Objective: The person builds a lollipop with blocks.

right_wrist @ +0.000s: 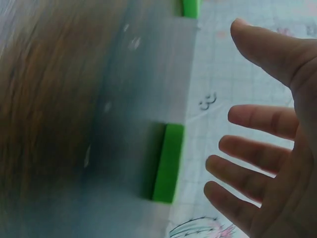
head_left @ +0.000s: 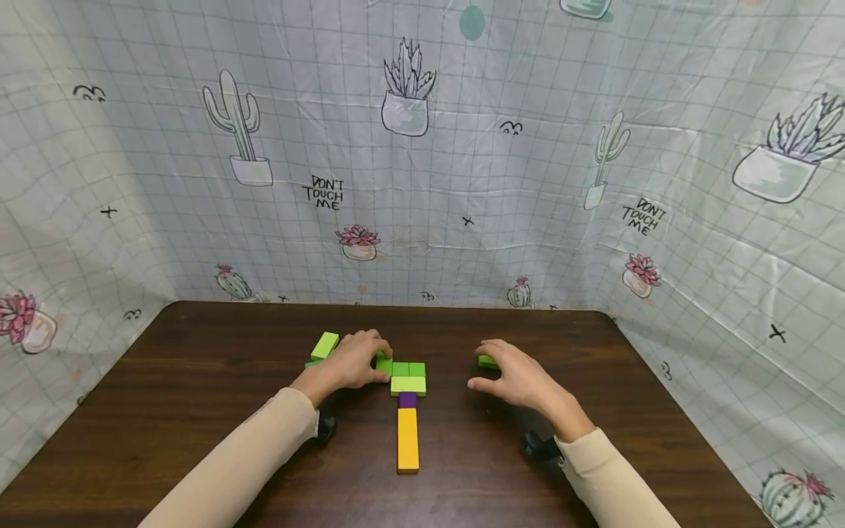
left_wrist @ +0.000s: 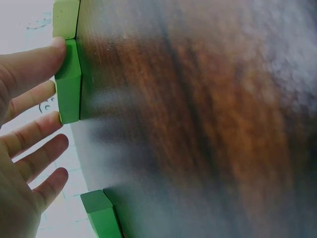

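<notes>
My left hand (head_left: 355, 361) pinches a green block (head_left: 383, 363) between thumb and fingers, at the left end of a row of blocks. In the left wrist view, the thumb lies on this green block (left_wrist: 69, 84), right by a lime block. Beside it in the row are two green blocks (head_left: 408, 369), with a lime block (head_left: 408, 386), a purple block (head_left: 407, 400) and a long yellow-orange block (head_left: 408, 440) below. My right hand (head_left: 518, 376) hovers with spread fingers around another green block (head_left: 487, 361); the right wrist view shows a gap between fingers and block (right_wrist: 168, 163).
Left of my left hand lies a lime block (head_left: 325, 345), with a darker green block (head_left: 312, 364) partly hidden by that hand. The dark wooden table (head_left: 198, 411) ends at the back against a patterned curtain (head_left: 436, 183), which also hangs along both sides.
</notes>
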`<state>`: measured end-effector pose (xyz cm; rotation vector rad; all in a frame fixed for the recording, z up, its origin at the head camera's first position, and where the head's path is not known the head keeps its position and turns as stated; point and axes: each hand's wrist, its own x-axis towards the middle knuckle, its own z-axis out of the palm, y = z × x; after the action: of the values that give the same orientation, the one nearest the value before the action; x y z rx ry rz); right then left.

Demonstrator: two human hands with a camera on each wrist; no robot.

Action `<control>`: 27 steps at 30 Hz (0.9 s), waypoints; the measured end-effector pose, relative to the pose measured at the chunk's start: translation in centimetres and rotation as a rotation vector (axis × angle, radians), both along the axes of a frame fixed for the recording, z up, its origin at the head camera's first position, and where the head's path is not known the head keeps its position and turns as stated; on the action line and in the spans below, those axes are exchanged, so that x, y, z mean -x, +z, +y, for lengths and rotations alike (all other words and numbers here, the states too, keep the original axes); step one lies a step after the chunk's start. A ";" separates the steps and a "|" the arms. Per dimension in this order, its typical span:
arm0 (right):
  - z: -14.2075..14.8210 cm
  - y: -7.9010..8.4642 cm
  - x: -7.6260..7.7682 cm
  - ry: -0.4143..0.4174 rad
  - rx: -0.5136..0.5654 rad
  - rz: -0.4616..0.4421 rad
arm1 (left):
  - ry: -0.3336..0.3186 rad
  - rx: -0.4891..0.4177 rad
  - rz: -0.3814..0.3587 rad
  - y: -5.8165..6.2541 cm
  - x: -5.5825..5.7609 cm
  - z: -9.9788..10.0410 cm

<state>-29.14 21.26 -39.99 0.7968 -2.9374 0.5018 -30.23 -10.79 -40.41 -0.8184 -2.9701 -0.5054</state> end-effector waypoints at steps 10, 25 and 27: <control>1.5 -1.2 1.5 -0.042 -0.052 -0.036 | 0.001 0.005 0.009 -0.1 0.0 0.0; 1.9 -1.4 1.4 -0.089 -0.061 -0.134 | -0.001 -0.003 0.004 -0.3 -0.1 -0.2; 1.9 -1.4 1.4 -0.095 -0.062 -0.138 | -0.003 -0.008 0.005 -0.3 -0.1 -0.2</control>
<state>-30.51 23.13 -41.34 0.6486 -3.1137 0.4801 -30.18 -10.94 -40.69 -0.8216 -2.9607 -0.5138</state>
